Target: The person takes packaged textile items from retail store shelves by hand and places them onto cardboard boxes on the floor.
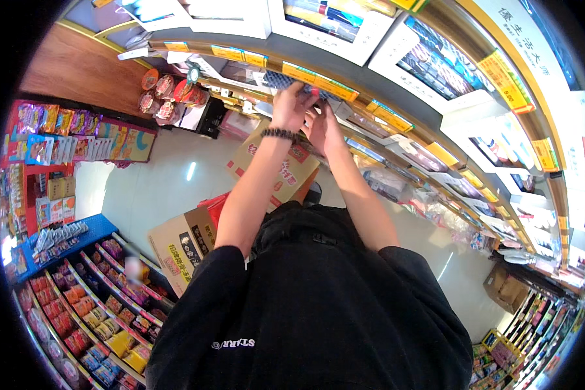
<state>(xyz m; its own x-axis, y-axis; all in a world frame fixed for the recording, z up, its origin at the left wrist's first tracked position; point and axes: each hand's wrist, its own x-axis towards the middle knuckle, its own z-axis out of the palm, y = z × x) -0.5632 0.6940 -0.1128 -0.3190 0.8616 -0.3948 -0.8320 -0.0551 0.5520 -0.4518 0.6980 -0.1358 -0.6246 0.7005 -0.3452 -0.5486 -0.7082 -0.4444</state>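
Both my hands reach forward to a shelf edge with yellow price tags. My left hand [289,108], with a dark beaded bracelet at the wrist, has its fingers on a dark blue patterned folded fabric item [279,80]. A small red piece shows on the fabric beside the fingers. Close on the right, my right hand [324,127] is raised with bent fingers just under the shelf edge, touching or nearly touching the same item. Its fingertips are partly hidden. White boxes with windows [341,46] showing folded textiles stand on the shelf above.
Below my hands a cardboard carton [282,170] lies on the floor, with another carton [175,243] at the left. Snack racks [83,312] stand at the lower left. Instant noodle cups [165,87] are stacked left of the shelf. A brown box [506,287] stands at the right.
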